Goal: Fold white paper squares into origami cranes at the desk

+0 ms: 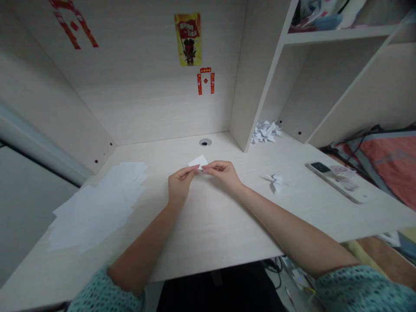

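Note:
Near the middle of the desk, a small folded piece of white paper [199,161] is held between both hands. My left hand [182,182] pinches its lower left edge between thumb and fingers. From the other side, my right hand [225,172] grips the lower right part, the two thumbs nearly meeting. The paper's upper part sticks up beyond the fingertips; its lower edge is partly hidden by them. To the right of my right hand lies a folded white paper shape [276,183] with pointed ends.
A spread of loose white paper sheets [100,203] covers the desk's left side. Several small folded papers [265,131] are heaped in the right cubby. A phone [338,182] lies at the right. A cable hole [205,142] is at the back, beside an upright divider [256,82].

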{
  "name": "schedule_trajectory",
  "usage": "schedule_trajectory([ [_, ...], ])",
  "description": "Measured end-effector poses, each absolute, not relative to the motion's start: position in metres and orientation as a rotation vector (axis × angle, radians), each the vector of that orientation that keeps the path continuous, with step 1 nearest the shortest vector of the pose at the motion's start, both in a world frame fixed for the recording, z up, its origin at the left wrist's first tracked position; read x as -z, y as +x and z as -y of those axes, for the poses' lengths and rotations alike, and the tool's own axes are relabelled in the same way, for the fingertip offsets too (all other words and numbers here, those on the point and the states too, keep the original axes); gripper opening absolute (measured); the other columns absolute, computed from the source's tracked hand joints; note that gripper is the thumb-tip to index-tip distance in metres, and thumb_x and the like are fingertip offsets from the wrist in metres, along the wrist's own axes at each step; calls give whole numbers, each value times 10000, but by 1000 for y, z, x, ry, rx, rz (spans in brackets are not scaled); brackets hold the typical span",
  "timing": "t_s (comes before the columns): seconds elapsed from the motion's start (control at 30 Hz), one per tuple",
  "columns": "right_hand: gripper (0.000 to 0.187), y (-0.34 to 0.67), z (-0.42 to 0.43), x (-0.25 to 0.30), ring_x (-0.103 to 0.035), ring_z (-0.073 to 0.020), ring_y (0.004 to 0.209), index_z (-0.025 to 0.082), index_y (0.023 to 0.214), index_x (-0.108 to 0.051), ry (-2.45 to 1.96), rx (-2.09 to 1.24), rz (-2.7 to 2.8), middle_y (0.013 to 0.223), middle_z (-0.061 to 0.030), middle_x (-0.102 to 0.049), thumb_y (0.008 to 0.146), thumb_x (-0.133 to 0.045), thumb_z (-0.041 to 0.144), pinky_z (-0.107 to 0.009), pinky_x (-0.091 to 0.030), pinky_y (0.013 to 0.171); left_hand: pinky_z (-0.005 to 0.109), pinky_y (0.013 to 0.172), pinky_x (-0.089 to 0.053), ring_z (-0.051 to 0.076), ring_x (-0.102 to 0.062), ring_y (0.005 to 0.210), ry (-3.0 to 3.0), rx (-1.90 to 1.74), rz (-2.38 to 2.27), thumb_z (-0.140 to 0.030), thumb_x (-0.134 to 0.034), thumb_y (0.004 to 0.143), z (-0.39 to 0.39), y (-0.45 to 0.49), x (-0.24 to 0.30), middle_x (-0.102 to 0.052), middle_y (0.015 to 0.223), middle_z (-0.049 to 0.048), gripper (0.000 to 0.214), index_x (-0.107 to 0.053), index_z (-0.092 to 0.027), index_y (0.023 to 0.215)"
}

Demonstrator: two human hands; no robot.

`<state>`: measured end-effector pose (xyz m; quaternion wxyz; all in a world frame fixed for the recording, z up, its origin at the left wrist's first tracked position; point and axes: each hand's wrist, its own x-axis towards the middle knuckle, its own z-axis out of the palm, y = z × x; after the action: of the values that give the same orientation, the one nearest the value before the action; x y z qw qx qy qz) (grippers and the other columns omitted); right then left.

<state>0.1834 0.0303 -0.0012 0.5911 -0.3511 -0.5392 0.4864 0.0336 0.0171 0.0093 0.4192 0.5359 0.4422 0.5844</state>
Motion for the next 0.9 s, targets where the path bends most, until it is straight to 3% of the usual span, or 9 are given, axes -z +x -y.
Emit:
schedule_trajectory([
  [0.57,167,175,-29,7,-644,-160,685,205,693,-714,-862,-1181,1111,723,-23,-712,561,-757,298,-314,-495,724,313,769,-514,150,-644,739,1075,-1590,-1064,-292,-727,614,-16,42,5,-709,807,50,242,-709,-158,814],
  [0.9,209,174,-24,5,-650,-168,645,188,708,-659,-845,-1097,1128,674,-27,-688,578,-755,321,-302,-518,650,297,742,-524,144,-646,720,1050,-1640,-1086,-290,-719,628,-14,43,-3,-707,803,50,220,-705,-151,798],
])
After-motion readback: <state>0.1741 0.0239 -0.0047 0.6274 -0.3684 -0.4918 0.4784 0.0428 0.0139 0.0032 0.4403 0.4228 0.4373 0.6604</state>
